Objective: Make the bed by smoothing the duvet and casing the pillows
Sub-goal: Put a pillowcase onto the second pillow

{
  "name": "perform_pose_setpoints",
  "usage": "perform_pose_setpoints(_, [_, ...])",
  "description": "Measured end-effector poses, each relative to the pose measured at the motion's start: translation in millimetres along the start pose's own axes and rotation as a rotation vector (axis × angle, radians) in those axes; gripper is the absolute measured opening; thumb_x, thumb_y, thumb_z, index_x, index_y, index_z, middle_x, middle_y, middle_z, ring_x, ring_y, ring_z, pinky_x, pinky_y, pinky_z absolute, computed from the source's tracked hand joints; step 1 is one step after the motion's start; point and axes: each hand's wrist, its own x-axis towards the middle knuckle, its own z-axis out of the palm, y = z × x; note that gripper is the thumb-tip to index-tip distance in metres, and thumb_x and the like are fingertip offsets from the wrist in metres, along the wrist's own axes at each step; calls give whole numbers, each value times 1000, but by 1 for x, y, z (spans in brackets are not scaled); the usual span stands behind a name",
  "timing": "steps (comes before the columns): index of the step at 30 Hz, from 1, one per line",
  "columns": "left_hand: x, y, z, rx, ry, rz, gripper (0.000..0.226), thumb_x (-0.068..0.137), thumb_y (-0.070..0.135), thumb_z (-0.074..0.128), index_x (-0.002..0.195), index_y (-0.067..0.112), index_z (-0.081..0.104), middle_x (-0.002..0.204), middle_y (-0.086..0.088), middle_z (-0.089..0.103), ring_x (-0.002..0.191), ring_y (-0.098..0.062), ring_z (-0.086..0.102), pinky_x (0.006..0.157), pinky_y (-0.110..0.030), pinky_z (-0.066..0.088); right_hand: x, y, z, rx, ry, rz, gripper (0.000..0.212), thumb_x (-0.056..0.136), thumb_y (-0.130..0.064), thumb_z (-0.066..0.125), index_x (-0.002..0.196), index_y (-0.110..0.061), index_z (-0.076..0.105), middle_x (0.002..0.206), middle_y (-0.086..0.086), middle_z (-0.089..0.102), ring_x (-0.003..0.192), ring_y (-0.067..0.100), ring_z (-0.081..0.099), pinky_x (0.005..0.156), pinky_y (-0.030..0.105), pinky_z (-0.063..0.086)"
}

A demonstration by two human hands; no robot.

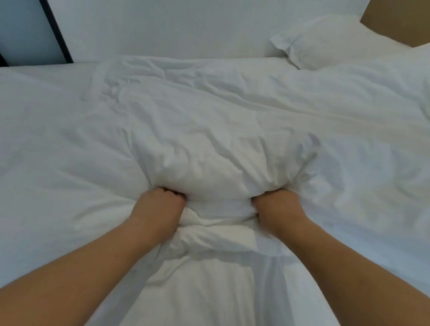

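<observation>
Both fists clenched on bunched duvet edge, my left hand and right hand close together. Looks soft, light, bulky; likely slips unless I grab deep folds at the hem. Duvet runs lengthwise away from my grip toward the pillow, rumpled, far right.

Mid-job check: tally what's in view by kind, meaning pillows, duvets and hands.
Pillows: 2, one at the headboard and one gripped in front of the person
Duvets: 1, rumpled
Hands: 2, left hand and right hand, both clutching the near pillow
Total: 5
</observation>
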Motion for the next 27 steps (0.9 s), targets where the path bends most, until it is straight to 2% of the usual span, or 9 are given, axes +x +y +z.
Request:
perform_pose_setpoints(2, [-8, -8, -11, -77, -12, -1, 27, 83, 23, 55, 109, 19, 60, 109, -2, 66, 102, -25, 63, 75, -31, 47, -11, 9, -24, 21, -76, 16, 21, 86, -18, 55, 104, -21, 66, 102, -2, 67, 96, 24, 64, 72, 27, 45])
perform_pose_setpoints(5, [-32, -15, -45, -156, -3, 29, 25, 81, 22, 53, 104, 23, 62, 107, -1, 66, 100, -25, 64, 73, -29, 45, -30, 17, -60, 57, -109, 20, 26, 87, -20, 50, 111, -20, 62, 106, 0, 67, 96, 25, 64, 70, 26, 42])
perform_pose_setpoints(9, [-71, -27, -87, -153, 55, 89, 16, 80, 28, 56, 94, 24, 62, 87, 2, 65, 83, -22, 64, 65, -28, 45, -61, 28, -115, 56, -175, -12, 18, 84, -27, 54, 98, -19, 62, 101, 0, 66, 95, 25, 63, 69, 28, 45])
perform_pose_setpoints(12, [-101, -28, -85, -127, 66, 137, 12, 81, 29, 54, 91, 26, 59, 85, 4, 64, 83, -19, 63, 67, -28, 46, -94, 18, -142, 60, -225, -77, 13, 85, -35, 58, 85, -22, 56, 92, -2, 63, 90, 24, 61, 67, 28, 40])
perform_pose_setpoints(15, [-121, -10, -56, 75, -206, 131, 26, 86, 22, 48, 111, 26, 57, 110, -1, 60, 103, -23, 56, 84, -34, 43, -128, -2, -119, 175, -455, -97, 12, 87, -31, 56, 91, -20, 61, 100, 1, 65, 95, 26, 61, 77, 32, 49])
perform_pose_setpoints(18, [-116, 26, -54, 257, -382, 86, 44, 89, 24, 50, 132, 18, 48, 129, -7, 50, 118, -28, 48, 98, -43, 36, -161, -2, -94, 304, -637, 23, 34, 90, -28, 57, 123, -25, 61, 128, -1, 59, 116, 22, 56, 97, 33, 46])
perform_pose_setpoints(23, [-88, 102, -106, -36, -32, 274, 67, 80, 53, 56, 135, 22, 35, 135, -5, 39, 119, -27, 43, 91, -43, 42, -188, 65, -96, 225, -274, 176, 40, 94, -35, 51, 133, -28, 49, 132, -3, 50, 121, 20, 48, 98, 31, 39])
perform_pose_setpoints(25, [-75, 133, -108, -44, 2, 279, 89, 74, 65, 58, 145, 26, 21, 150, -7, 22, 133, -31, 31, 97, -51, 38, -197, 91, -92, 88, -147, 238, 49, 92, -36, 52, 139, -27, 40, 137, 0, 43, 123, 23, 44, 100, 35, 38])
perform_pose_setpoints(27, [-61, 159, -102, -2, -47, 254, 112, 68, 74, 58, 152, 29, -1, 159, -6, -2, 145, -36, 8, 105, -64, 24, -204, 107, -83, 58, -154, 327, 68, 89, -36, 56, 148, -26, 23, 149, 4, 28, 132, 27, 34, 107, 39, 32])
